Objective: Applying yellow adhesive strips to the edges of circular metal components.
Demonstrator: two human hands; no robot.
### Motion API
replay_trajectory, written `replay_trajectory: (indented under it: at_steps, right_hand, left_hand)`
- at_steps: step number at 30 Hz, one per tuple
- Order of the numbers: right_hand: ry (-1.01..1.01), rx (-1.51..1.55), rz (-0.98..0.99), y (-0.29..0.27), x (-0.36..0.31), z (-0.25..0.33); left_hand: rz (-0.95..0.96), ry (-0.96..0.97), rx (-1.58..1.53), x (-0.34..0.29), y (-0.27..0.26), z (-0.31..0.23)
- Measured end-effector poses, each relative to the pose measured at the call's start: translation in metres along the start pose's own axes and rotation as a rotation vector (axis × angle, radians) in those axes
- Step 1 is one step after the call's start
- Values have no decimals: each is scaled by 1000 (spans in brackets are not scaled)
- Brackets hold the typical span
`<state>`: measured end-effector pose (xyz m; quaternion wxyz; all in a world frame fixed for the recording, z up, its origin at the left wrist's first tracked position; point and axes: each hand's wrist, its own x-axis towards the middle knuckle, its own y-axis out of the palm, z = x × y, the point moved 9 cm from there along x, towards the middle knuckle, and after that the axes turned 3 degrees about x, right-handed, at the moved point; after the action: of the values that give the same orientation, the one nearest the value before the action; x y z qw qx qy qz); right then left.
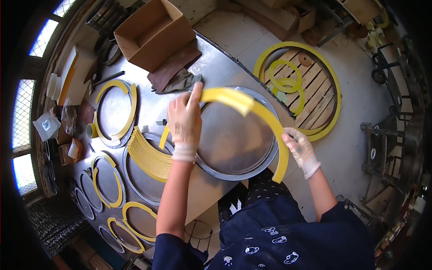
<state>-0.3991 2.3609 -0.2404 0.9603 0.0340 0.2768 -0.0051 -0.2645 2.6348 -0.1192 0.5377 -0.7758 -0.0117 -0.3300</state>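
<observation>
A yellow curved strip [268, 120] arches between my two gloved hands, above the edge of a large grey metal ring [273, 155] on the metal table. Near its middle, one piece seems to overlap another. My left hand [184, 120] is closed on the strip's left end, its fingertips partly hidden. Farther along, beyond the table's edge, my right hand [300, 148] pinches the strip between thumb and fingers, and the strip's free end hangs below it. Left of my left forearm, a fanned stack of yellow curved strips [149, 155] lies across another grey ring.
Several rings with yellow arcs [134, 110] cover the table's left side. An open cardboard box [155, 33] and a crumpled grey cloth [177, 82] are at the back. On the floor at right, a large yellow ring [337, 96] surrounds a wooden pallet [315, 74] bearing smaller yellow rings.
</observation>
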Motion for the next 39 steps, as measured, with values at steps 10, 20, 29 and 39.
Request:
replay_trajectory:
  at_steps: [10,20,29,39]
  right_hand:
    - [-104,28,-334,-38,46,-53]
    - [-124,-25,-254,-61,35,-44]
    - [-12,-537,-280,-35,47,-26]
    - [-269,-1071,-288,-11,67,8]
  left_hand:
    - [583,-443,311,-36,133,69]
    - [655,-569,48,-40,129,78]
    - [-17,-634,14,-62,27,72]
    - [410,-1626,410,-330,-79,200]
